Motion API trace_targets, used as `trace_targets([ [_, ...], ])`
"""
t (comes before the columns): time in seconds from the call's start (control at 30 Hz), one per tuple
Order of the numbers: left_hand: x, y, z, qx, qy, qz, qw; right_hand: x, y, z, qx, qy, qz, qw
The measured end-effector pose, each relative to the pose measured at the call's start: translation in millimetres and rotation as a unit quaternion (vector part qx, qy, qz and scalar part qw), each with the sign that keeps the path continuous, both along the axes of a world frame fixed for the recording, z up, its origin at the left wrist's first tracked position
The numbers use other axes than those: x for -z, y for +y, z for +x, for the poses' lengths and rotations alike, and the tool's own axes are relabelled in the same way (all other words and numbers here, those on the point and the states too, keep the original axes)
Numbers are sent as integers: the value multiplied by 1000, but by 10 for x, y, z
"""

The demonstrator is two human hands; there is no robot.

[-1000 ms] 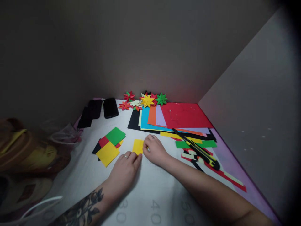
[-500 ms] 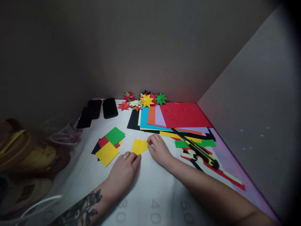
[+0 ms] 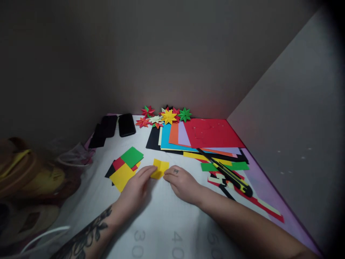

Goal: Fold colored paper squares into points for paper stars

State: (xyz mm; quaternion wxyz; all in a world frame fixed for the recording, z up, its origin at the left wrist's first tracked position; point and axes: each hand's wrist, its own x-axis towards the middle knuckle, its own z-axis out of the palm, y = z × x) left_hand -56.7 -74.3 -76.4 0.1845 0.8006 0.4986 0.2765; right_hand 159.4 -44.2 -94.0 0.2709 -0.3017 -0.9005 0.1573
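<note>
A small yellow paper (image 3: 161,168) with a crease down its middle is held between both hands, just above or on the white sheet. My left hand (image 3: 137,185) pinches its left edge between thumb and fingers. On the right edge, my right hand (image 3: 182,182) has its fingers closed on the same paper. Left of my left hand lie overlapping squares: a green one (image 3: 132,157), a yellow one (image 3: 122,176), a red one (image 3: 118,164) and a black one.
Folded paper stars (image 3: 169,117) stand by the wall. Coloured sheets (image 3: 212,133) are stacked at the back right, with a cutter (image 3: 233,175) and paper strips (image 3: 265,207) nearer. Two dark phones (image 3: 127,125) lie back left; a brown object (image 3: 16,172) is far left.
My left hand has moved from the paper's lower edge to its left edge. My right hand has shifted slightly down. The yellow paper now shows an opened crease.
</note>
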Motion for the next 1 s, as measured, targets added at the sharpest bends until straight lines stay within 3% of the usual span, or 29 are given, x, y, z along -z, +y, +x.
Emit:
trace_targets([
  [0.13, 49, 27, -8, 6, -22, -21, 1000, -16, 27, -12, -23, -8, -1, 1000],
  [0.4, -13, 49, -83, 44, 78, -5, 996, -91, 72, -21, -51, -67, -7, 996],
  [0.63, -93, 161, -53, 17, 90, -20, 996, -170, 76, 18, -55, -146, 15, 988],
  [0.8, -180, 217, 24, -4, 102, -60, 993, -163, 75, 30, -66, -139, 19, 988],
  [1.0, -186, 268, 71, -37, 129, -88, 987, -111, 85, 42, -72, -141, 25, 987],
])
